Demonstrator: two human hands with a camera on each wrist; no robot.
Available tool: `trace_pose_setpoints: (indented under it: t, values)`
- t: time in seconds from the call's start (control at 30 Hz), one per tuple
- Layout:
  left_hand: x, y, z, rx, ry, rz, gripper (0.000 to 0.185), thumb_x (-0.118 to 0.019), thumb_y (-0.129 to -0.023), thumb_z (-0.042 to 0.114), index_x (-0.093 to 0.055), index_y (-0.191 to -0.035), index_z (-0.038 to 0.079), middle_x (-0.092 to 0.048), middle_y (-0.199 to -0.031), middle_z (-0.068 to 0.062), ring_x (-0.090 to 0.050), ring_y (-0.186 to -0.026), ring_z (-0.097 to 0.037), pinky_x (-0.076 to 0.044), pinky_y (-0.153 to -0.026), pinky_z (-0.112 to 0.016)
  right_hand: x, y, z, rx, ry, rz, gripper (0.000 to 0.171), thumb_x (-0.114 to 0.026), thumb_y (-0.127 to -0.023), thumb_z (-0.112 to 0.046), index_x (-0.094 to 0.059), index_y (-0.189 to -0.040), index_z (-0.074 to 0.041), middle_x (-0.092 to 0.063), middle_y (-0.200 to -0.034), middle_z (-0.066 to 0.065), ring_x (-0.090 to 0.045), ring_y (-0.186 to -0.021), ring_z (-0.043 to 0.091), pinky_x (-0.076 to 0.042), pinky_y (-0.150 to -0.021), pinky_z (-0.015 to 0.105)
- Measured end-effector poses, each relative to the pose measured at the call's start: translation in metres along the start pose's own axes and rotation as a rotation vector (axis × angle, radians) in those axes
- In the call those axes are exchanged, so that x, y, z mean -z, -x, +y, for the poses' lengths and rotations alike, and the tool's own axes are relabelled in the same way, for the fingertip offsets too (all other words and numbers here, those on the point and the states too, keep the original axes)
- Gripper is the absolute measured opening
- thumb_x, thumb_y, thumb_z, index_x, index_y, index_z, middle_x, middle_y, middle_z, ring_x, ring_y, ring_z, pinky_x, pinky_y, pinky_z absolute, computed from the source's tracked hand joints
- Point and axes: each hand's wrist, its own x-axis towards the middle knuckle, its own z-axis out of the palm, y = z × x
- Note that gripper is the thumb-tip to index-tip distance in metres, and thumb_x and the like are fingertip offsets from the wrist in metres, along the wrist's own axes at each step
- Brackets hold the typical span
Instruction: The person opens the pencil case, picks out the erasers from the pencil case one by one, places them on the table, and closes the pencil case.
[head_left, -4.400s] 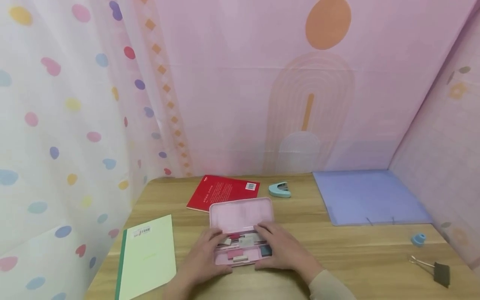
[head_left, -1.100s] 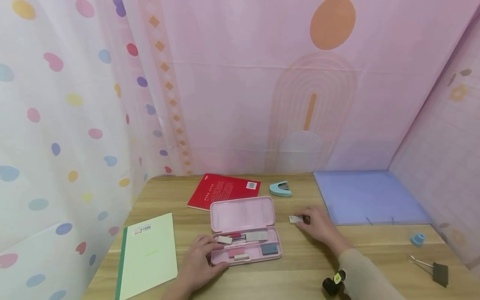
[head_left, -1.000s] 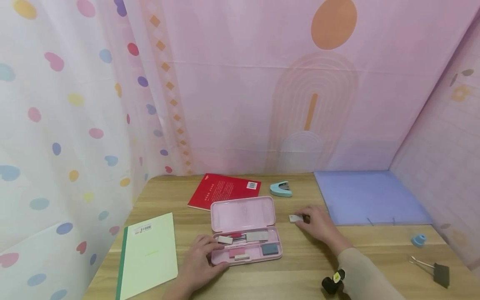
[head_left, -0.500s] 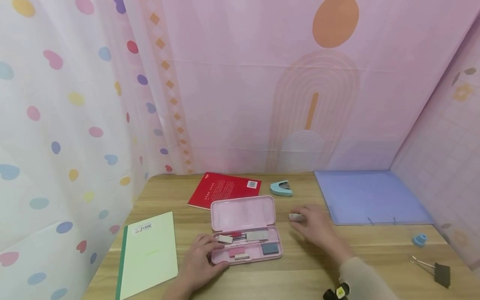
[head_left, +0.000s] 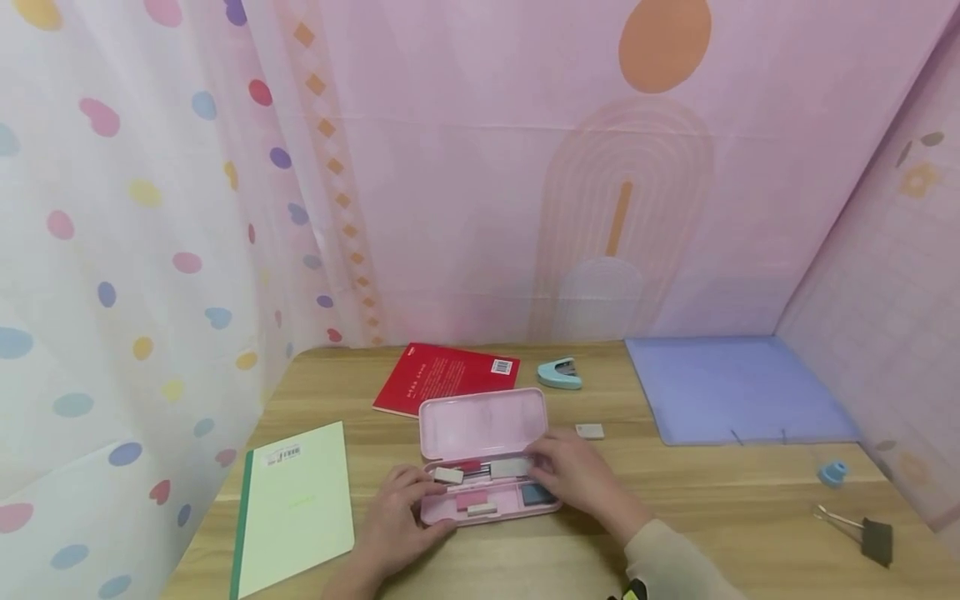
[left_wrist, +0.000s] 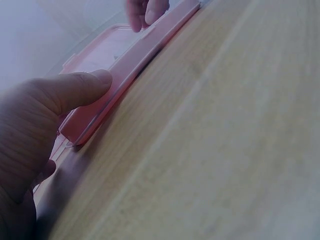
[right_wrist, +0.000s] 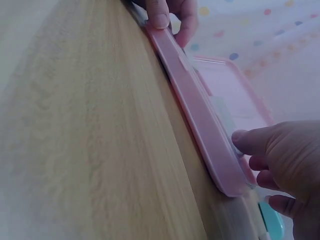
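The pink pencil case [head_left: 487,471] lay open near the front edge of the surface [head_left: 675,517], lid tipped back. It looked light, stiff and smooth, likely to slide, best held by its long rim. The left hand [head_left: 397,525] steadied its left end, thumb pressed on the front rim. The right hand [head_left: 581,479] rested over its right end, fingers [right_wrist: 250,142] loosely bent at the tray, pinching nothing I could see.
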Motion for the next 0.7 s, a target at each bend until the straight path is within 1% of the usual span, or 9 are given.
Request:
trace_pose_setpoints:
  t: [0.1,0.3,0.47,0.57,0.7]
  values:
    - [-0.0012,0.0005,0.0000,0.006,-0.003,0.001,0.053,-0.071,-0.068,0.070,-0.074,-0.098,0.027,-0.057,-0.104,0.021,-0.043,-0.109,-0.003,-0.048,-0.093,-0.034,-0.0026,-0.0052,-0.0007,0.005,0.005,-0.021,0.025,-0.076,-0.083,-0.031,-0.073,-0.106,-0.022,-0.063,-0.095,-0.012,-0.051,-0.088,0.008,-0.049,-0.083,0.033]
    - [-0.0017,0.0004,0.0000,0.008,-0.001,-0.002,0.059,-0.064,-0.068,0.076,-0.074,-0.098,0.027,-0.057,-0.104,0.020,-0.043,-0.110,-0.004,-0.047,-0.094,-0.035,-0.0017,-0.0109,-0.0027,-0.017,-0.006,-0.065,0.022,-0.076,-0.083,-0.029,-0.075,-0.104,-0.022,-0.062,-0.090,-0.014,-0.049,-0.083,0.008,-0.048,-0.078,0.030]
    - [-0.0012,0.0004,0.0001,0.005,-0.002,0.004,0.057,-0.067,-0.068,0.074,-0.074,-0.098,0.026,-0.057,-0.104,0.020,-0.043,-0.110,-0.004,-0.047,-0.094,-0.035,-0.0030,-0.0116,-0.0009,-0.031,-0.051,-0.085,0.022,-0.076,-0.084,-0.029,-0.074,-0.105,-0.023,-0.060,-0.090,-0.015,-0.049,-0.083,0.007,-0.048,-0.078,0.029]
    - [-0.0013,0.0005,0.0000,0.001,-0.001,0.006,0.059,-0.064,-0.068,0.076,-0.074,-0.098,0.026,-0.058,-0.104,0.020,-0.044,-0.110,-0.004,-0.047,-0.094,-0.035,-0.0040,-0.0105,0.0004,-0.032,-0.085,-0.085,0.021,-0.075,-0.084,-0.029,-0.074,-0.105,-0.023,-0.060,-0.091,-0.016,-0.049,-0.083,0.007,-0.048,-0.078,0.028]
    - [-0.0010,0.0005,0.0003,-0.005,0.004,0.006,0.064,-0.058,-0.068,0.080,-0.074,-0.098,0.026,-0.058,-0.104,0.020,-0.043,-0.110,-0.003,-0.047,-0.094,-0.035,-0.0058,-0.0084,0.0006,-0.028,-0.111,-0.065,0.019,-0.075,-0.084,-0.029,-0.074,-0.103,-0.025,-0.058,-0.091,-0.016,-0.049,-0.084,0.007,-0.048,-0.078,0.027]
